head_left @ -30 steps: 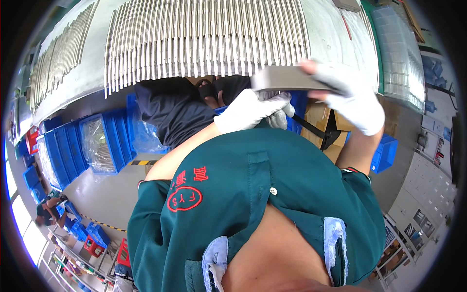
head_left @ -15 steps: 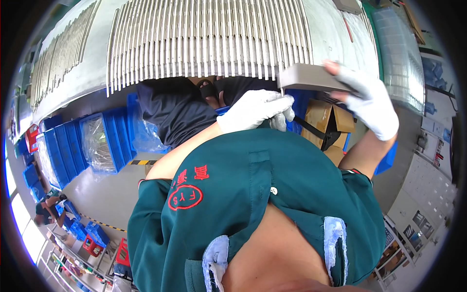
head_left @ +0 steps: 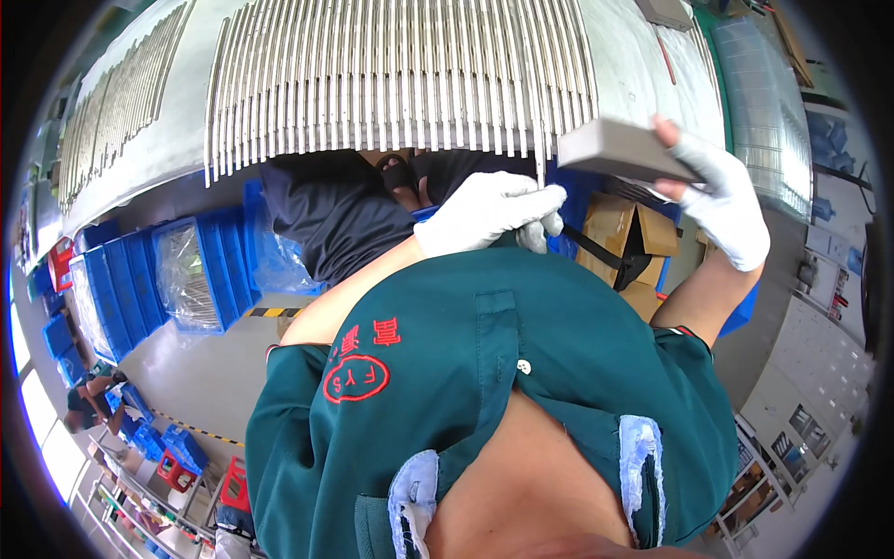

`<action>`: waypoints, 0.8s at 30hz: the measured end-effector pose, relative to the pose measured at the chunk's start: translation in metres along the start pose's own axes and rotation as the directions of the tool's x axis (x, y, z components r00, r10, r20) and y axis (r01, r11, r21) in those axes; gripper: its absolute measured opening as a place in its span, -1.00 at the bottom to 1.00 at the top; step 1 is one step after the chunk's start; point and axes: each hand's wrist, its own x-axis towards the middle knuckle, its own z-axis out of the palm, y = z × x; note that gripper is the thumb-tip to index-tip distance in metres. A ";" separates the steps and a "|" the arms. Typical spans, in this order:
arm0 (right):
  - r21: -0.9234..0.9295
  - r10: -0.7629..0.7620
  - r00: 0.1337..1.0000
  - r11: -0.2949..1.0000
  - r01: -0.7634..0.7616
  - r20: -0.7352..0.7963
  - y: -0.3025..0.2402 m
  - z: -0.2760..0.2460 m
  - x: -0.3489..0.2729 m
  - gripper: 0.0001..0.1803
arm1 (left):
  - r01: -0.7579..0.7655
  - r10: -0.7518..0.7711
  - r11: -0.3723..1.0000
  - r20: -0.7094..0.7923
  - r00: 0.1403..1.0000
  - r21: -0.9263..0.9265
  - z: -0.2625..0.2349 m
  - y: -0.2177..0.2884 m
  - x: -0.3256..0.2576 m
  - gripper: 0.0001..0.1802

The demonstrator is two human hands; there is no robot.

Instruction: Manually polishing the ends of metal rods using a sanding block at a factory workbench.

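My left hand (head_left: 494,212), in a white glove, is closed around the near end of a thin metal rod (head_left: 540,154) that points away from me over the table's front edge. In my right hand (head_left: 724,200), gloved with bare fingertips, is a grey rectangular block (head_left: 619,152), gripped at its right end between thumb and fingers. The block's left end is just right of the rod, with a small gap between them. Many similar metal rods (head_left: 372,102) lie side by side in a wide row on the table, their near ends along its edge.
The table (head_left: 638,93) has a pale covering. Another group of rods (head_left: 121,93) lies at its left; a second grey block (head_left: 666,11) sits at the far right. Blue crates (head_left: 130,289) stand left on the floor, an open cardboard box (head_left: 605,224) below the table. Another person (head_left: 93,401) is far left.
My right hand has moved the grey block a little to the right, away from the rod. My left hand keeps its hold in nearly the same place.
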 end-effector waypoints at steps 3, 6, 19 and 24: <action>0.067 0.079 0.964 0.996 -0.064 -0.255 0.002 -0.003 -0.011 -0.26 | -0.077 0.078 0.991 -0.008 0.997 0.111 -0.007 -0.003 0.003 -0.63; 0.086 0.131 0.946 0.990 -0.110 -0.297 0.000 -0.003 -0.007 -0.25 | -0.088 0.089 0.988 -0.004 0.996 0.127 -0.008 -0.009 0.006 -0.59; -0.011 -0.286 0.946 0.957 0.291 0.151 -0.024 0.040 0.048 -0.41 | -0.238 0.237 0.970 0.027 0.971 0.041 -0.005 -0.015 0.005 -0.69; 0.038 0.186 0.974 0.982 -0.183 -0.131 -0.016 -0.006 0.010 -0.28 | -0.167 0.157 0.979 0.087 0.984 0.120 -0.011 -0.004 0.004 -0.61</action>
